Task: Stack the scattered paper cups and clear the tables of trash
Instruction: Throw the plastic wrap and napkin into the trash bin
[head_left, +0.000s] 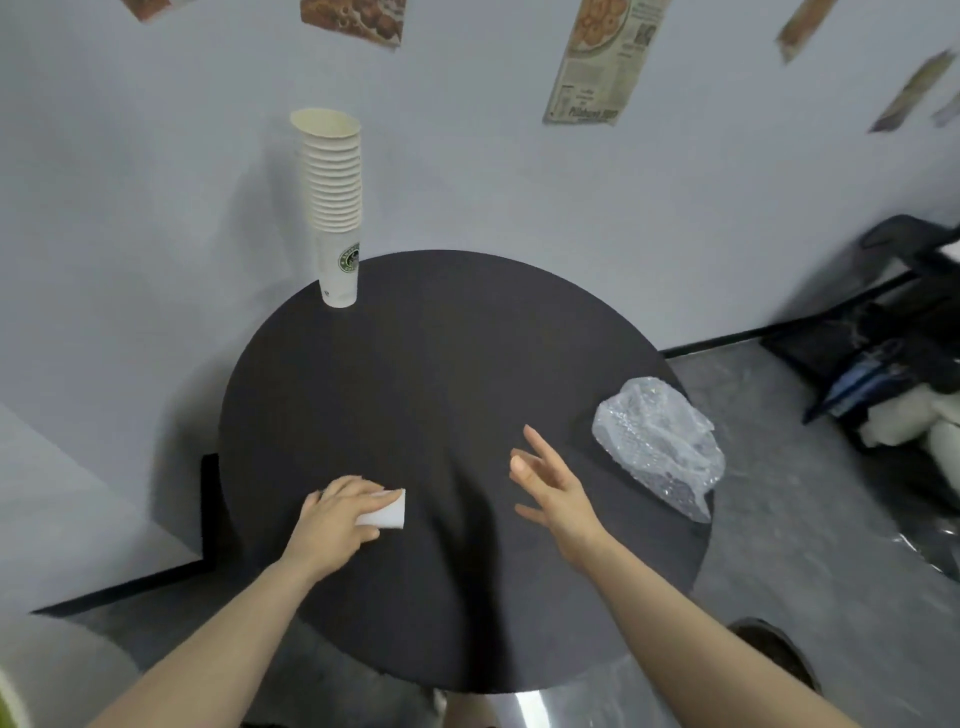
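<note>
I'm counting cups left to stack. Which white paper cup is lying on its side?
The loose white paper cup under the left hand at the round black table's near edge. The others stand upright, nested in the tall stack at the far edge.

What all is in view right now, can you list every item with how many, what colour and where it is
Stack of paper cups: one tall stack, white with a green logo, upright at the table's far left edge.
Paper cup: one, white, on its side near the front left.
Bubble wrap: one crumpled piece, clear, at the right edge.
Table: one, round, black.
Clippings: several, printed, on the grey wall.
Black chair: one, far right, blurred.
Left hand: grips the lying cup.
Right hand: fingers spread above the table, holds nothing.
</note>
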